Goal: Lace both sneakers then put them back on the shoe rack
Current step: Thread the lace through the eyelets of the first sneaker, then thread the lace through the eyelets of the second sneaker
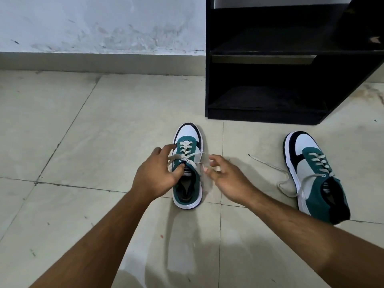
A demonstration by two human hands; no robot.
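Pale floor tiles (104, 129) carry two sneakers; our left hand (158, 173) pinches the near sneaker's (187, 183) lace (176, 157), right hand (226, 179) spread loose beside it, black shoe rack (270, 115) beyond.

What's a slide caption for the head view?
Both hands tying the near sneaker's laces; second sneaker untied beside the shoe rack.

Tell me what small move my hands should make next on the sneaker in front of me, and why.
Probably pinch the loose lace end with the right hand and pull it snug. The left hand already holds the near sneaker at its top eyelets, and no knot shows yet.
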